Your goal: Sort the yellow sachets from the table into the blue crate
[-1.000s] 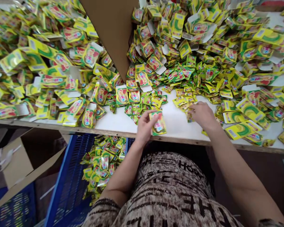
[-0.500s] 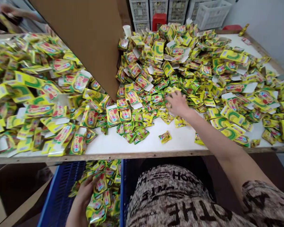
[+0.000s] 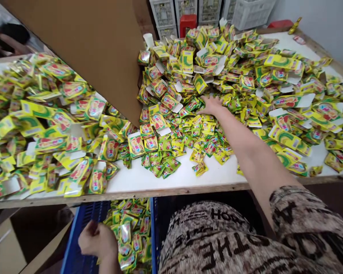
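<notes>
My right hand (image 3: pixel 211 105) reaches over the table into the pile, fingers spread and touching small green and yellow sachets (image 3: pixel 207 127). More sachets (image 3: pixel 161 163) lie in a loose heap nearer the front edge. Behind and beside them are heaped yellow printed cartons (image 3: pixel 282 62), some with white flaps open. My left hand (image 3: pixel 98 241) is curled into a fist above the blue crate (image 3: pixel 74 236) below the table edge. Whatever may be inside the fist is hidden. Several yellow packs (image 3: pixel 135 243) fill the crate.
A tall brown cardboard panel (image 3: pixel 103 49) divides the table (image 3: pixel 171 184). Another carton heap (image 3: pixel 60 114) lies left of it. A white cup (image 3: pixel 148 40), red stool (image 3: pixel 188 23) and white crates (image 3: pixel 251 13) stand behind. A cardboard box (image 3: pixel 5 247) sits lower left. Part of another person shows upper left.
My right hand has moved farther back, and more sachets are spread over the table in front of it. My left hand has lifted off the packs in the crate and closed into a fist.
</notes>
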